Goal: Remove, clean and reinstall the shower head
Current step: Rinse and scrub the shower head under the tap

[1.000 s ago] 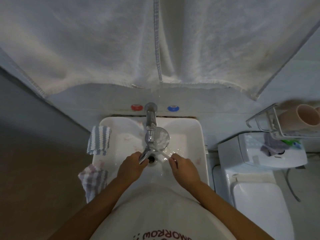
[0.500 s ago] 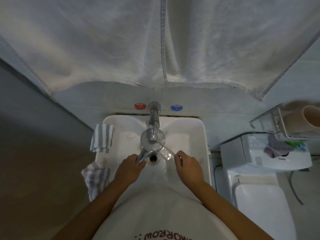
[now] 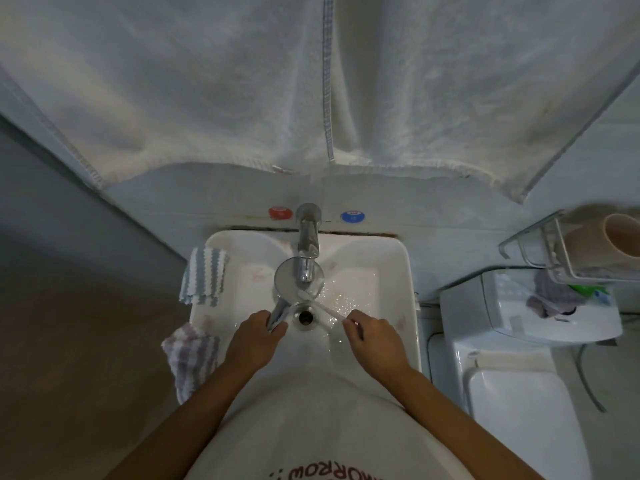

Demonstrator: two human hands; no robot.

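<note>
Left hand: the left hand (image 3: 256, 341) curls around the chrome handle of the shower head (image 3: 292, 280), gripping it low over the basin.
Right hand: the right hand (image 3: 372, 336) pinches a thin white brush (image 3: 327, 310) between thumb and fingers; its far end reaches the disc's rim at about 5 o'clock.
Shower head: the round chrome disc sits directly under the tap (image 3: 307, 249), above the middle of the sink (image 3: 401, 271), its handle running down toward 7 o'clock into the left hand.
Drain: the drain (image 3: 306, 317) lies between the two hands, just below the disc.
Water: bright droplets glisten on the basin floor at 3 o'clock of the disc; whether the tap is running cannot be told.
Sink rim: a blue-and-white striped cloth (image 3: 204, 280) drapes over the left edge at 9 o'clock of the disc; a purple striped cloth (image 3: 190, 355) hangs over the same edge nearer the person.
Wall: a red knob (image 3: 280, 213) and a blue knob (image 3: 352, 216) flank the tap's base at 12 o'clock, beneath a large white towel (image 3: 207, 81).
Right side: a white toilet (image 3: 519, 375) stands at 3 o'clock of the sink, with a wire rack (image 3: 540, 251) above it holding a pale cup (image 3: 620, 239).
</note>
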